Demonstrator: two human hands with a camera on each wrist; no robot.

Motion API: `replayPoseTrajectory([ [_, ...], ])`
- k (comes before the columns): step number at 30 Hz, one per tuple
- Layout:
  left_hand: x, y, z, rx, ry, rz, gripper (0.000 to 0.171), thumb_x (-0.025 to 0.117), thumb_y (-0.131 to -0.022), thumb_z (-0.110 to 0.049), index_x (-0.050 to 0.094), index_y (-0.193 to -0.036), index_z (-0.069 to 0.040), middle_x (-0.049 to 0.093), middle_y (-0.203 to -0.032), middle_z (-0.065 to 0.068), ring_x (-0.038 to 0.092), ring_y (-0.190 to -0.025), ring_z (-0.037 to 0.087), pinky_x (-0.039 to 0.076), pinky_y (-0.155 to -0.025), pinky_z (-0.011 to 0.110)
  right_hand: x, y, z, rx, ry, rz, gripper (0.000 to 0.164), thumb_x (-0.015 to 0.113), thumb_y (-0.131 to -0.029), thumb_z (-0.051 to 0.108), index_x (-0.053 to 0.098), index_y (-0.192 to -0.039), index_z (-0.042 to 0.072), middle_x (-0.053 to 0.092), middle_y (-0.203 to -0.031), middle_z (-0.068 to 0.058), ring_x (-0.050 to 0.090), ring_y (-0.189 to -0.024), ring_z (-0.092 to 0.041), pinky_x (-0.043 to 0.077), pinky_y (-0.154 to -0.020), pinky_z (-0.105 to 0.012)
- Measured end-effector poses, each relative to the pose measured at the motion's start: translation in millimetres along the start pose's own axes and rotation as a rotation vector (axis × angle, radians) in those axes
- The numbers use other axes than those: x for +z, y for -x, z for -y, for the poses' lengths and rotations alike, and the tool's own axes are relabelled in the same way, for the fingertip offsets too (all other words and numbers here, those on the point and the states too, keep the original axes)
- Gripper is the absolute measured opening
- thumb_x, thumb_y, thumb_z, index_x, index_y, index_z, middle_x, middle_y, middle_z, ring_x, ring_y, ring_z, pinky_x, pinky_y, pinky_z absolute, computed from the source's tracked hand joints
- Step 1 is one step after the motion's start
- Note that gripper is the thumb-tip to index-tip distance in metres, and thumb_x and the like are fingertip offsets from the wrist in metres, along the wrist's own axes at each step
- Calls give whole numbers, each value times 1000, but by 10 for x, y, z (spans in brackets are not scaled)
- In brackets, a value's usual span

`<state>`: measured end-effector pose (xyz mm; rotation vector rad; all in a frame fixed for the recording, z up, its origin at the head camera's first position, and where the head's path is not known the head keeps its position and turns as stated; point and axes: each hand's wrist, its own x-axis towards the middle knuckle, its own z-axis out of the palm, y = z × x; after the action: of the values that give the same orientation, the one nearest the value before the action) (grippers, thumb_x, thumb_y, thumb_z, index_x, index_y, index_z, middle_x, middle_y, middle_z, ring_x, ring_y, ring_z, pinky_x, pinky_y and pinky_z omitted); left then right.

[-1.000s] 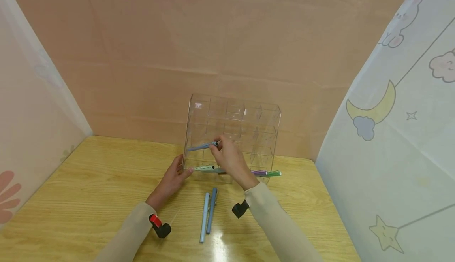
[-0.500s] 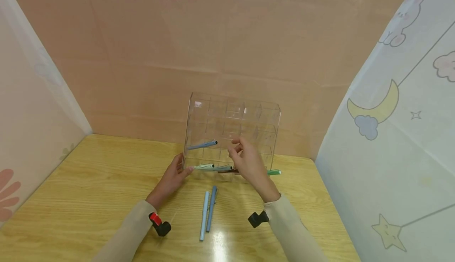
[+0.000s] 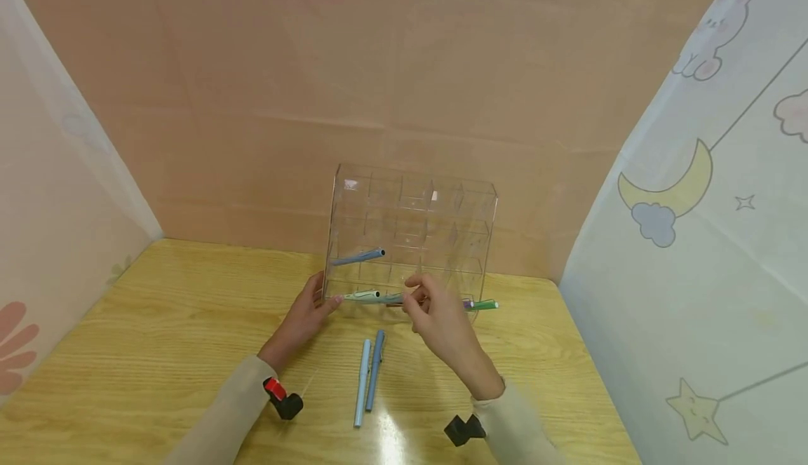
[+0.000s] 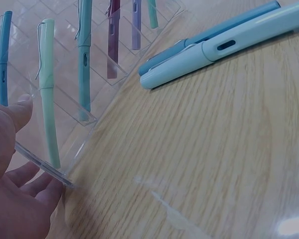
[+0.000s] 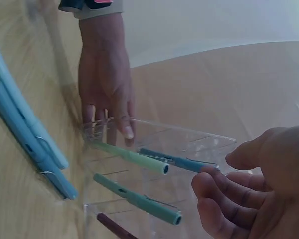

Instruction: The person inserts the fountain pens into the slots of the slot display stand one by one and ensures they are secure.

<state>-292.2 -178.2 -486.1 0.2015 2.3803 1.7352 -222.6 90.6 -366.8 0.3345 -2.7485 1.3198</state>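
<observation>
My left hand [image 3: 306, 321] grips the lower left side of a clear compartment rack [image 3: 413, 205], thumb in front and fingers behind. A blue pen [image 3: 358, 257] lies in a compartment one row above the bottom, at the left. Along the bottom row are a pale green pen [image 4: 47, 89], a teal pen [image 4: 84, 59], a dark red pen [image 4: 113, 45], a purple pen [image 4: 136, 25] and a green pen [image 3: 485, 305]. My right hand [image 3: 445, 321] is in front of this row with loosely bent fingers and nothing between them, overlapping some pens in the head view.
A light blue pen [image 3: 362, 384] and a darker blue pen [image 3: 375, 374] lie side by side on the wooden table [image 3: 189, 325] before the rack. A tan backdrop [image 3: 271, 100] rises behind, with a patterned cloth [image 3: 682, 275] along the right.
My right hand has let go of the blue pen, which stays in the rack. It has since moved right and down to the bottom row. The left hand keeps its grip.
</observation>
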Motion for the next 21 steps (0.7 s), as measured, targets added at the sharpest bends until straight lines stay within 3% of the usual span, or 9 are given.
replayPoseTrajectory([
  [5,-11,19,3,7,6,6,81,57,-112,-29,7,-171,-3,15,-177,27,23,-162,51,28,-130,64,159,73,-94,-6,39,41,21,64,-108,19,68,-124,6,77,-93,-4,60,-54,-6,47,-46,-24],
  [15,-40,56,-13,-9,-1,10,80,55,-113,-30,6,-171,-5,14,-178,27,21,-163,51,28,-131,64,479,114,-362,-5,58,124,18,64,-107,19,70,-117,5,75,-89,-6,59,-48,-7,46,-42,-22],
  [21,-46,78,-16,-8,-10,15,80,55,-113,-32,6,-171,-4,14,-178,27,21,-163,51,28,-130,65,681,145,-490,30,129,187,16,64,-107,22,69,-114,8,72,-85,-1,49,-47,-4,41,-44,-22],
])
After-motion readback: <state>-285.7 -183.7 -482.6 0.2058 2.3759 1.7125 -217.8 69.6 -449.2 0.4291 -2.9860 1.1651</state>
